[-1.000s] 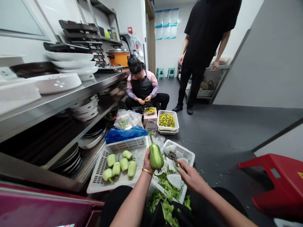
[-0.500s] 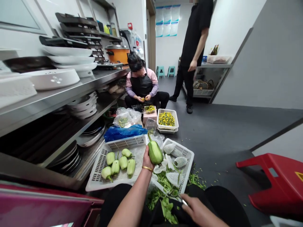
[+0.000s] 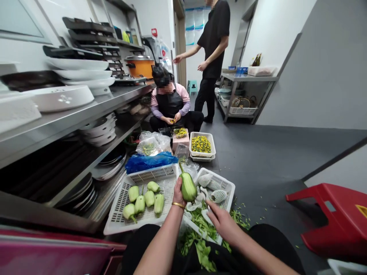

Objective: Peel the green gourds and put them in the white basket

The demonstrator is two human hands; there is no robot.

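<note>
My left hand (image 3: 178, 193) is wrapped round the lower side of a green gourd (image 3: 188, 186), its stem pointing up, with paler streaks on its skin. My right hand (image 3: 218, 218) is closed on a slim metal peeler (image 3: 205, 197), whose head is close to the gourd's lower end; whether they touch I cannot tell. Below the hands, green peelings (image 3: 203, 223) lie in a white crate (image 3: 231, 187) with gourds in white foam nets (image 3: 219, 196). Several peeled pale gourds (image 3: 149, 198) rest in a larger white basket (image 3: 114, 219) on the left.
Across from me a seated person (image 3: 170, 101) handles yellow flowers beside a white basket of them (image 3: 201, 144). Another person (image 3: 213, 49) stands behind. Steel shelves with dishes (image 3: 114, 99) run along the left. A red stool (image 3: 329, 217) stands at the right, and a blue bag (image 3: 150, 162) lies behind the baskets.
My right hand has moved up and left with the peeler, from near my lap to the gourd. My left hand stays almost still. The standing person has shifted left and raised an arm.
</note>
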